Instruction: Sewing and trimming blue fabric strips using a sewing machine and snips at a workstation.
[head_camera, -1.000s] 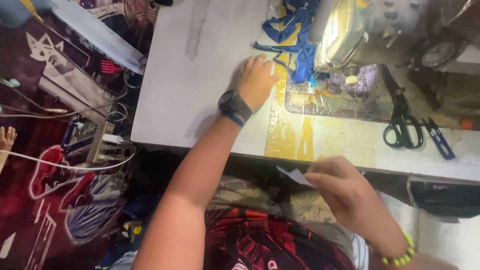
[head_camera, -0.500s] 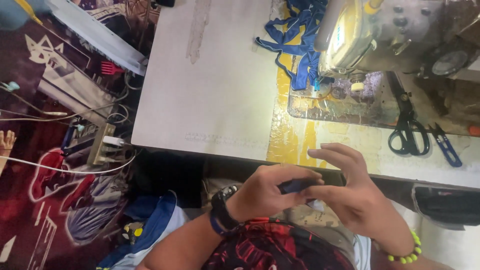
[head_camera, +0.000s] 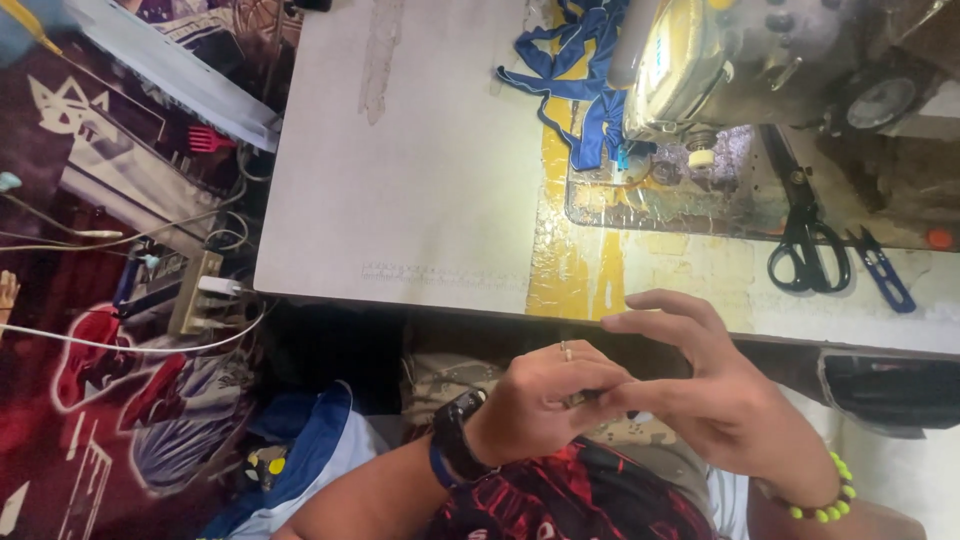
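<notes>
Blue fabric strips (head_camera: 585, 75) lie bunched at upper centre of the frame, on the counter (head_camera: 420, 180), running under the head of the sewing machine (head_camera: 720, 60). Both hands are below the counter's near edge, lower centre, over the lap.

Left hand (head_camera: 535, 405): fist-like, fingers curled together, clamped on a small dark piece (head_camera: 583, 397) that only just shows between the 2 hands; too small to tell what it is. Ring on 1 finger, black watch (head_camera: 455, 440) on the wrist.

Right hand (head_camera: 715, 395): thumb and forefinger touch the same small piece at the left hand's fingertips; the other fingers are spread apart and raised. Whether it actually grips the piece, cannot tell. Green bead bracelet (head_camera: 830, 500) on the wrist.

On the counter, right side: black scissors (head_camera: 805, 250) lie flat beside the metal machine bed, and a small blue-handled snipper (head_camera: 885, 275) just beside them, near the right edge. Yellow worn patch runs down the counter at centre.

Left of frame, on the floor: a power strip (head_camera: 200, 295) with plugs and white cables, on a patterned red rug (head_camera: 70, 400).
</notes>
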